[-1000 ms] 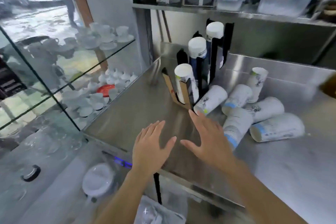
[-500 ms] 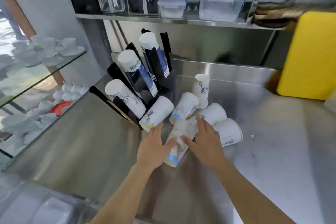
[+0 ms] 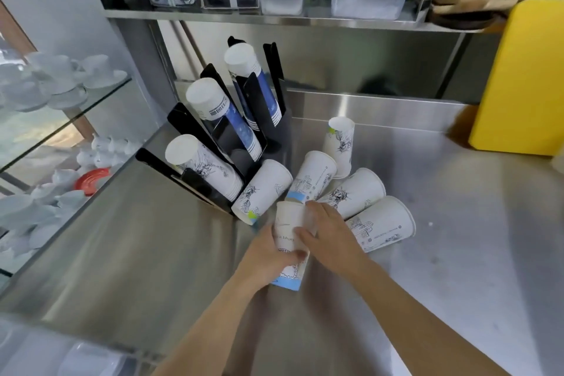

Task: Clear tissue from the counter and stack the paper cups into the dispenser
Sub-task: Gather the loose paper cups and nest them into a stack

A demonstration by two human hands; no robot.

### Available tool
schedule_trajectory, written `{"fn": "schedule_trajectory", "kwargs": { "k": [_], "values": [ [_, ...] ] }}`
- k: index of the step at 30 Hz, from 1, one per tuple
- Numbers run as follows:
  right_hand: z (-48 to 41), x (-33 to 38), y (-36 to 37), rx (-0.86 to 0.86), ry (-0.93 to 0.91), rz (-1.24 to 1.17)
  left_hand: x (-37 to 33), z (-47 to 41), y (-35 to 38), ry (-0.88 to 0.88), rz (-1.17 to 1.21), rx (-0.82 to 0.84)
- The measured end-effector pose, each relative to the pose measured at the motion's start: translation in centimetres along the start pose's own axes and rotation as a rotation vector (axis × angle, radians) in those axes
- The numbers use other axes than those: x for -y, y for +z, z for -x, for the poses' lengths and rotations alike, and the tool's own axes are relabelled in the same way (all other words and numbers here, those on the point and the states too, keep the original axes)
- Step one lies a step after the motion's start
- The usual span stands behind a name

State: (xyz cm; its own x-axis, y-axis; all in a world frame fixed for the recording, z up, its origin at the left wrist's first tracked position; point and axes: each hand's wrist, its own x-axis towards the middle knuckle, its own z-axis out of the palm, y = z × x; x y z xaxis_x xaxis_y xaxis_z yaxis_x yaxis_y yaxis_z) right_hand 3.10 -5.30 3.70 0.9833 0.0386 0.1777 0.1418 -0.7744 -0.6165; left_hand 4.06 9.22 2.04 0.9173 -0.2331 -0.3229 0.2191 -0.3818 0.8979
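A white paper cup [image 3: 288,232] with a blue band lies in the middle of the steel counter [image 3: 152,247]. My left hand [image 3: 264,256] wraps it from the left and my right hand [image 3: 328,235] presses on it from the right. Several more printed paper cups [image 3: 354,195] lie on their sides just behind, and one cup [image 3: 340,143] stands upside down. The black cup dispenser [image 3: 225,137] at the back left holds three slanted stacks of cups. No tissue is in view.
A yellow box [image 3: 518,76] stands at the back right of the counter. A steel shelf [image 3: 274,17] overhead carries plastic containers and ribboned boxes. On the left, glass shelves [image 3: 64,107] hold white cups and saucers.
Both hands moved forward from the counter's front edge to the loose cups and closed around the nearest one, drawing it slightly toward me. The view has swung right and closer.
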Motion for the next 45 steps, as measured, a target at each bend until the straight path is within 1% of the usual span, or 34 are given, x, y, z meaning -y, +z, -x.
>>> {"fn": "schedule_trajectory", "kwargs": {
  "k": [3,7,9,12,14,17,19,21,23,25,26,28,29,31,33,35,37,39,40,41,43,45],
  "values": [
    [-0.1,1.5,0.3,-0.108,-0.088,-0.067,0.3,0.3,-1.5,0.057,-0.020,-0.098],
    [0.3,2.7,1.2,-0.223,-0.270,-0.003,1.7,0.5,-2.4,0.184,0.122,-0.197],
    [0.7,2.7,1.6,-0.242,-0.312,0.053,3.0,0.2,-2.5,0.213,0.099,-0.241],
    [1.0,2.4,1.8,-0.239,-0.314,0.141,3.9,-0.2,-2.3,0.244,0.023,-0.246],
    [0.9,2.3,1.8,-0.224,-0.327,0.166,4.1,-0.4,-2.0,0.258,0.021,-0.250],
    [0.7,2.1,1.6,-0.161,-0.334,0.214,3.9,-0.6,-2.0,0.282,0.011,-0.253],
    [0.9,2.2,1.3,-0.125,-0.333,0.224,3.6,-0.5,-2.4,0.296,-0.039,-0.251],
    [1.3,2.2,0.8,-0.131,-0.337,0.200,3.5,0.2,-3.0,0.310,-0.024,-0.306],
    [1.6,2.4,0.0,-0.171,-0.305,0.132,3.1,1.6,-3.4,0.391,0.060,-0.457],
    [1.8,2.1,-0.9,-0.235,-0.248,0.092,1.8,3.2,-3.2,0.549,0.113,-0.575],
    [1.9,1.9,-1.4,-0.264,-0.210,0.082,0.8,3.7,-2.7,0.633,0.112,-0.587],
    [2.1,1.2,-2.3,-0.336,-0.129,0.080,-1.4,3.9,-1.4,0.765,0.061,-0.547],
    [2.2,0.7,-2.7,-0.391,-0.084,0.083,-2.7,3.7,-0.4,0.803,0.022,-0.509],
    [2.2,-0.5,-3.6,-0.488,0.051,0.061,-5.0,2.9,1.8,0.810,-0.055,-0.422],
    [1.9,-2.1,-4.6,-0.535,0.222,0.050,-6.5,1.5,4.0,0.764,-0.180,-0.335],
    [1.8,-4.0,-5.5,-0.563,0.420,0.028,-6.9,0.0,6.2,0.678,-0.369,-0.214],
    [2.1,-5.9,-6.5,-0.589,0.632,-0.099,-6.6,-1.4,8.2,0.586,-0.576,-0.091],
    [2.6,-7.3,-7.0,-0.586,0.794,-0.344,-6.2,-2.6,9.9,0.504,-0.739,-0.020],
    [2.8,-8.1,-7.0,-0.571,0.846,-0.501,-6.1,-3.1,10.5,0.465,-0.774,-0.003],
    [3.0,-8.8,-6.9,-0.544,0.892,-0.661,-6.0,-3.4,11.0,0.423,-0.785,0.009],
    [3.2,-9.7,-6.7,-0.426,1.002,-0.930,-5.9,-3.9,11.7,0.328,-0.770,0.017],
    [3.4,-10.2,-6.6,-0.306,1.036,-1.034,-5.8,-4.0,12.1,0.251,-0.736,0.018]
  ]
}}
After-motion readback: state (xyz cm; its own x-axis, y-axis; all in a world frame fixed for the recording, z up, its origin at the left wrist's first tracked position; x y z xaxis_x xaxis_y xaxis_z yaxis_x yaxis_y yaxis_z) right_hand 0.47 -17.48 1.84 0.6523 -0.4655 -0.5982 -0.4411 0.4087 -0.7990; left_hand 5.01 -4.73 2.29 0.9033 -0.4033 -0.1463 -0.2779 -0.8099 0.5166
